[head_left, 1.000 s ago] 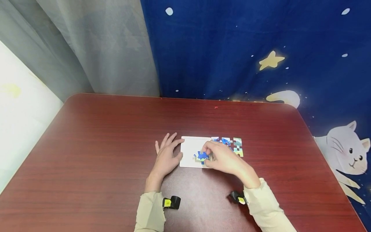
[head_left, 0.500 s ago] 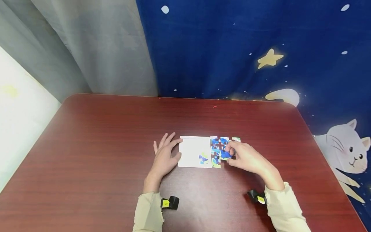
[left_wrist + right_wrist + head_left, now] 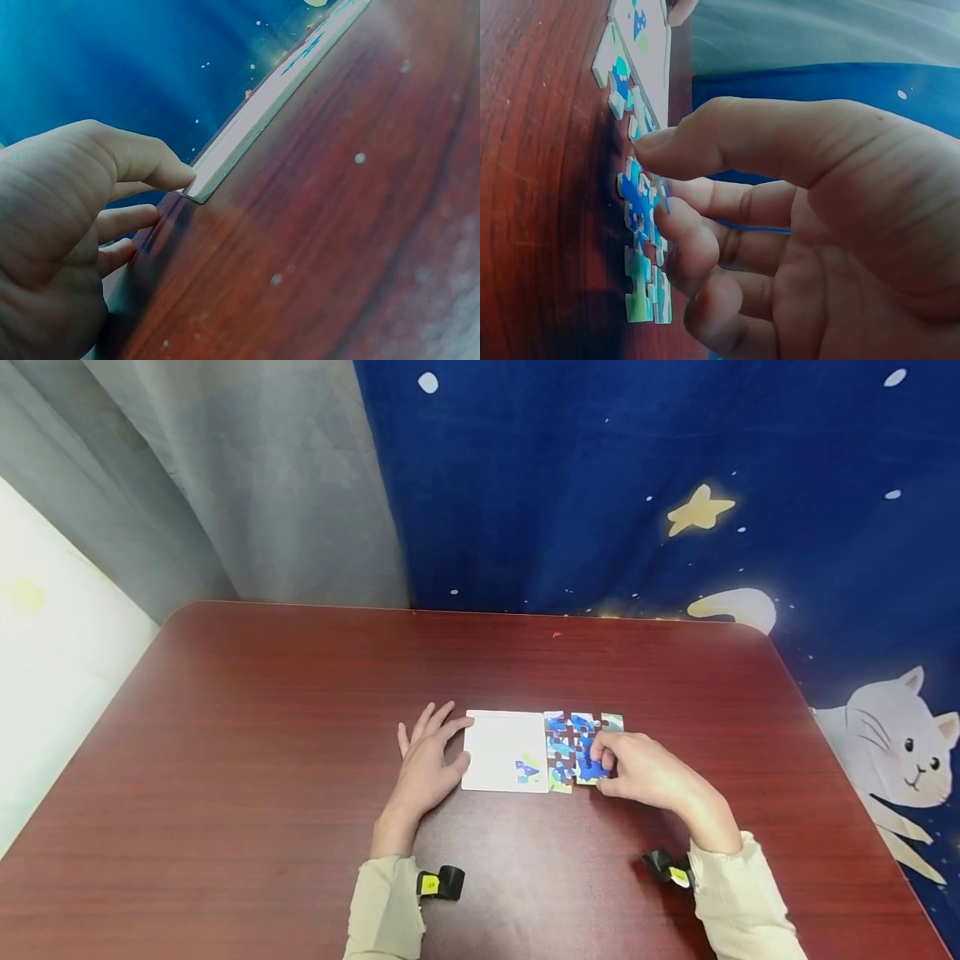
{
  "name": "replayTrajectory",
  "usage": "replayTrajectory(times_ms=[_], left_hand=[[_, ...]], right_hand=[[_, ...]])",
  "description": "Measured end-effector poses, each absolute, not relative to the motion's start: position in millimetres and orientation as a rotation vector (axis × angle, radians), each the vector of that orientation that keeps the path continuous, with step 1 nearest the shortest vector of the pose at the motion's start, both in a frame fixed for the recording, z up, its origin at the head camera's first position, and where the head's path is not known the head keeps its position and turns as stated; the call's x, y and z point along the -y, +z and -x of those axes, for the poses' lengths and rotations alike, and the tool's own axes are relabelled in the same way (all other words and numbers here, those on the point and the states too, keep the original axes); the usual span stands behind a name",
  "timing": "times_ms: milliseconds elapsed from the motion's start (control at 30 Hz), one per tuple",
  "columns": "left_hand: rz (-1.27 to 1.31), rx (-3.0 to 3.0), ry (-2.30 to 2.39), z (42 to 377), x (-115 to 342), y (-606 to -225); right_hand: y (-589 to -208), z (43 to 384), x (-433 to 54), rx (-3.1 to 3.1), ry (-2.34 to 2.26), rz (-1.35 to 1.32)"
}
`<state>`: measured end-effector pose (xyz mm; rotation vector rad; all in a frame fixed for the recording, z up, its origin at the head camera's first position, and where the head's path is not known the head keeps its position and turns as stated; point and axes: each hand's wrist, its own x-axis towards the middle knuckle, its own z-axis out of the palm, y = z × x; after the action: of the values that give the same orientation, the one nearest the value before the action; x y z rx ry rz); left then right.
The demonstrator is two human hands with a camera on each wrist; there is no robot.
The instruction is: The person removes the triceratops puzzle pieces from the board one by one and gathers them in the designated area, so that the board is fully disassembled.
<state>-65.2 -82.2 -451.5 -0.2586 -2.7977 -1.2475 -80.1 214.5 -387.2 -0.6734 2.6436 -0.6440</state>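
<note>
My left hand (image 3: 426, 774) lies at the left end of a flat white puzzle board (image 3: 491, 747), fingers extended, with a fingertip at the board's corner (image 3: 201, 184) in the left wrist view. My right hand (image 3: 651, 774) pinches a blue puzzle piece (image 3: 590, 769) between thumb and curled fingers, right of the board and low over the table. Between that piece and the board stands a column of puzzle pieces (image 3: 558, 747) with blue pictures. Another blue piece (image 3: 582, 723) lies beyond the pinched one. My right fingers partly hide the pieces under them.
A green and white puzzle piece (image 3: 612, 722) lies at the far right of the group. A small blue picture (image 3: 527, 769) shows at the board's lower right. All rests on a dark red wooden table (image 3: 300, 693); grey and blue curtains (image 3: 525, 485) hang behind.
My right hand has carried the blue puzzle piece from over the board to the right, uncovering the small picture, then shifted slightly further right and nearer me. My left hand has stayed at the board.
</note>
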Motion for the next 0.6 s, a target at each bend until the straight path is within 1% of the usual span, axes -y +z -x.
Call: replayTrajectory(times_ms=[600], left_hand=[[0.261, 2.789, -1.244, 65.9, 81.5, -452.1]], right_hand=[[-391.7, 80.2, -217.0, -2.657, -0.624, 0.682]])
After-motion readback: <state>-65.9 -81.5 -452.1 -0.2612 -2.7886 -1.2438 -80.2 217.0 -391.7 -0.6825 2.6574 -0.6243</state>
